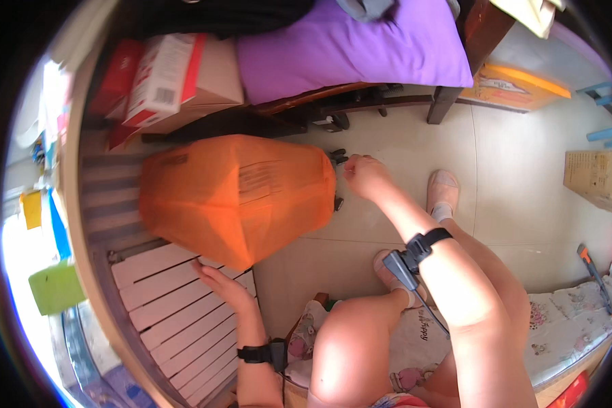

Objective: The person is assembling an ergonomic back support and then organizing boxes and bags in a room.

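A bulky orange cover (279, 197) is drawn over something like a suitcase, lying at the left with black wheels (338, 158) poking out at its right end. My left hand (226, 284) is open under the cover's lower edge, its fingers stretched out close to the fabric. Whether it touches the cloth I cannot tell. Just right of the wheels is my right hand (367, 177), its fingers curled closed. What is in those fingers, if anything, is hidden. What lies under the cover is mostly out of sight.
A white slatted radiator (177, 306) runs along the left wall. Behind the cover sit a cardboard box (214, 78) and a purple cushion (347, 51) on dark wooden furniture. Another carton (595, 178) stands far right. My knees and feet are close by, above a patterned mat (564, 326).
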Available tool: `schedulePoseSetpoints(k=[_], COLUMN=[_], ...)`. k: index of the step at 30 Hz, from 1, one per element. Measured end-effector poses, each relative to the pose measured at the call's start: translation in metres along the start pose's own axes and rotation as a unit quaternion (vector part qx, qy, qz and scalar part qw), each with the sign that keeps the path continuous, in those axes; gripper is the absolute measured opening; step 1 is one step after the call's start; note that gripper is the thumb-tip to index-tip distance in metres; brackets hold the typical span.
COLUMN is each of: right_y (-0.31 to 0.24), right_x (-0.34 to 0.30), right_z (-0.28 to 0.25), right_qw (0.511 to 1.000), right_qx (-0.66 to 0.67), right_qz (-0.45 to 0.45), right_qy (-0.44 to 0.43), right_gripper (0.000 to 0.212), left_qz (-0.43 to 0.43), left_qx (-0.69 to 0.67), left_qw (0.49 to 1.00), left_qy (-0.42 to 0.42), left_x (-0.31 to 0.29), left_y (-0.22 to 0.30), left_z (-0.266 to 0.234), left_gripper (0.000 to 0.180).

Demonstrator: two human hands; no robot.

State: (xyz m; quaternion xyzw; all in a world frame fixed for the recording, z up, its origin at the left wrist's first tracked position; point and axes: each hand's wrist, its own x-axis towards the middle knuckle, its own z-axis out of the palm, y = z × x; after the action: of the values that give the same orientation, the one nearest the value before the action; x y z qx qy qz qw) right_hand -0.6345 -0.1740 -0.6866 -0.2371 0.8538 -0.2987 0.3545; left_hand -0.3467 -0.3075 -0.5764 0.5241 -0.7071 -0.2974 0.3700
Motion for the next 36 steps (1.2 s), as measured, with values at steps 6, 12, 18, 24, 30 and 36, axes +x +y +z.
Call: schedulePoseSetpoints(k=[6, 12, 18, 24, 30, 36], right_y=[-0.046, -0.041, -0.003, -0.002, -0.008, -0.009], right_x=[-0.112, -0.215, -0.212, -0.198, -0.193, -0.189], right_z=[-0.056, -0.086, -0.068, -0.064, -0.063, -0.055], right_qw=[0.989, 0.969, 0.971, 0.976, 0.979, 0.979], right_qx=[0.107, 0.233, 0.221, 0.187, 0.150, 0.123], right_qz=[-0.097, -0.087, -0.057, -0.073, -0.108, -0.119], right_qy=[-0.015, -0.010, 0.068, 0.084, 0.083, 0.110], right_gripper=[0.021, 0.018, 0.015, 0.013, 0.012, 0.010], left_qz=[0.214, 0.192, 0.199, 0.204, 0.311, 0.251], left_qx=[0.343, 0.337, 0.396, 0.373, 0.315, 0.344], left_qw=[0.910, 0.919, 0.896, 0.903, 0.895, 0.899], left_qy=[-0.096, -0.073, -0.022, -0.060, -0.057, -0.099], left_x=[0.020, 0.046, 0.086, 0.107, 0.124, 0.113], left_y=[0.096, 0.104, 0.085, 0.071, 0.062, 0.066], left_z=[0.028, 0.043, 0.057, 0.051, 0.048, 0.039], left_gripper=[0.096, 0.095, 0.091, 0.091, 0.091, 0.091])
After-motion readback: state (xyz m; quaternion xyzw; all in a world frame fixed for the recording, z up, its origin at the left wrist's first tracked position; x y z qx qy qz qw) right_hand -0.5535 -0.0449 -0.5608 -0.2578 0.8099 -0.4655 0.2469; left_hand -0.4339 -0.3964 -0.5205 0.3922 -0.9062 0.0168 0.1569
